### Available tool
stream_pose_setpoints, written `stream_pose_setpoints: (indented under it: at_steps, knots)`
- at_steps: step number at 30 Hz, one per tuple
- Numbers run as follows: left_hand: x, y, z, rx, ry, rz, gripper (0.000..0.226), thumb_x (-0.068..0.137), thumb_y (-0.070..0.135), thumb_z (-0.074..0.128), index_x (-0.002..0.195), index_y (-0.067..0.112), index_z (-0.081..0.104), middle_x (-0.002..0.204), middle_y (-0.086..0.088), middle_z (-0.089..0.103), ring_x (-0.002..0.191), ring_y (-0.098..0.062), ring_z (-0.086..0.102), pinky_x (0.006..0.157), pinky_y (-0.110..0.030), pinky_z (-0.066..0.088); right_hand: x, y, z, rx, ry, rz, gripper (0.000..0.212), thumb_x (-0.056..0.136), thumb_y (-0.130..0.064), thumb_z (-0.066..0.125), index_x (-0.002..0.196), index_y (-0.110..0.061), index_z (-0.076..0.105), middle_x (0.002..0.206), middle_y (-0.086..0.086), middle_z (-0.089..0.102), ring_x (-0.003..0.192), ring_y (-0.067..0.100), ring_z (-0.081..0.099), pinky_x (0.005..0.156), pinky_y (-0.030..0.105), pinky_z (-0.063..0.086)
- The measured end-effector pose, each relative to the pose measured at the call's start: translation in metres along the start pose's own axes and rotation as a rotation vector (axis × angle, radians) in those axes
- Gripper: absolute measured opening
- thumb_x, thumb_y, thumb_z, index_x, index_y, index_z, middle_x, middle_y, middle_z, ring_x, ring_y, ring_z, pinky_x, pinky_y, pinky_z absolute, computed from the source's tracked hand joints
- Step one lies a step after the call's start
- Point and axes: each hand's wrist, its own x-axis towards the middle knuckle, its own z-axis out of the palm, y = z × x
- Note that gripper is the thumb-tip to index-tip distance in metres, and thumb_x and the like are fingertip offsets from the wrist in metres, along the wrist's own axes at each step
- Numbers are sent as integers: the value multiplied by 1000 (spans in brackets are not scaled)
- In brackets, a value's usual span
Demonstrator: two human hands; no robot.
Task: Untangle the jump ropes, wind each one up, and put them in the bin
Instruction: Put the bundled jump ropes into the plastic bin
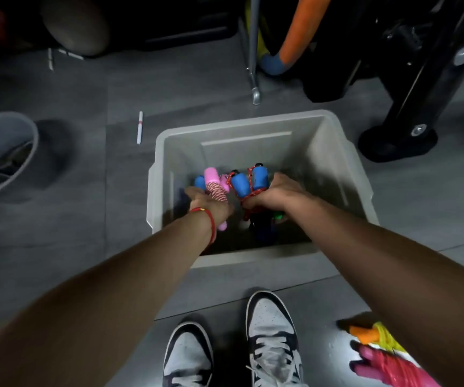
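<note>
I held two wound jump ropes over the gray bin (166, 152): my left hand (211, 203) clutched the pink-handled rope (216, 188), my right hand (277, 192) the blue-handled rope (249, 181). Others lay inside already. Two more bundles (379, 347) waited on the floor by my shoes (272, 331).

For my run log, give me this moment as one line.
step: binning | left hand: holds pink-handled rope over bin | right hand: holds blue-handled rope over bin | left out: two ropes on floor
</note>
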Motion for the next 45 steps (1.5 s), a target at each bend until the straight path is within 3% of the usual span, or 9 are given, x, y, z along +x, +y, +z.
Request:
stream_pose_setpoints:
  at_steps: [4, 7, 13, 20, 26, 33, 37, 40, 45]
  knots:
    - [23, 6, 13, 204, -64, 93, 47, 97, 22, 63, 131, -1, 39, 74, -14, 59, 66, -6, 52, 48, -10, 42, 64, 21, 12, -73, -1, -59, 117, 21, -75, 84, 123, -24, 63, 115, 2, 70, 99, 21, 70, 81, 30, 60]
    - [27, 7, 18, 410, -152, 154, 9, 82, 5, 70, 89, 0, 71, 68, -13, 67, 73, -21, 65, 66, -22, 56, 48, 20, -2, -158, -106, -85, 71, 66, -35, 94, 128, -20, 62, 115, 6, 69, 97, 23, 70, 62, 25, 57]
    - [20, 3, 18, 562, -183, 235, 28, 78, 5, 59, 101, -11, 63, 39, -5, 59, 46, -27, 60, 45, -29, 45, 40, 29, -15, -283, -209, -83, 43, 89, -10, 72, 130, -18, 64, 119, 16, 69, 92, 30, 69, 58, 26, 55]
    - [-42, 28, 15, 382, -43, 624, 26, 80, 11, 56, 102, 23, 64, 75, 0, 68, 63, -21, 66, 63, -28, 56, -28, 35, -54, 170, 194, -264, 24, 90, -16, 62, 106, -30, 75, 107, -5, 75, 102, 17, 70, 92, 32, 55]
    - [-168, 18, 42, 238, -248, 1214, 22, 79, 1, 58, 91, 16, 66, 89, 7, 66, 84, -11, 64, 81, -25, 50, -177, 122, -85, 651, 456, -131, 23, 98, 1, 52, 103, -10, 72, 98, 9, 76, 78, 22, 72, 70, 31, 58]
    - [-167, -87, 153, 827, -913, 988, 58, 74, 36, 55, 129, 15, 58, 122, -7, 60, 114, -27, 56, 99, -35, 44, -240, 280, 1, 890, 379, 646, 31, 90, -23, 68, 112, -12, 50, 104, 8, 59, 91, 31, 58, 74, 48, 59]
    - [-149, -105, 202, 781, -1060, 852, 66, 83, 2, 68, 145, 0, 43, 142, -9, 50, 128, -11, 47, 105, -4, 29, -218, 304, 47, 1116, 506, 769, 21, 97, -21, 64, 104, -13, 47, 98, 12, 62, 97, 35, 63, 76, 47, 56]
    - [-123, -112, 223, 854, -1068, 721, 76, 90, 10, 65, 156, 11, 28, 153, -12, 42, 139, -26, 43, 117, -32, 32, -184, 316, 75, 1250, 690, 649, 50, 86, -35, 74, 122, -10, 49, 99, 19, 73, 86, 40, 72, 68, 44, 61]
    - [-104, -131, 240, 626, -986, 388, 71, 87, 26, 74, 148, 9, 42, 104, -2, 62, 99, -18, 60, 98, -42, 52, -154, 325, 83, 1274, 918, 690, 78, 81, -13, 81, 142, -15, 33, 91, 3, 63, 94, 32, 68, 94, 56, 54]
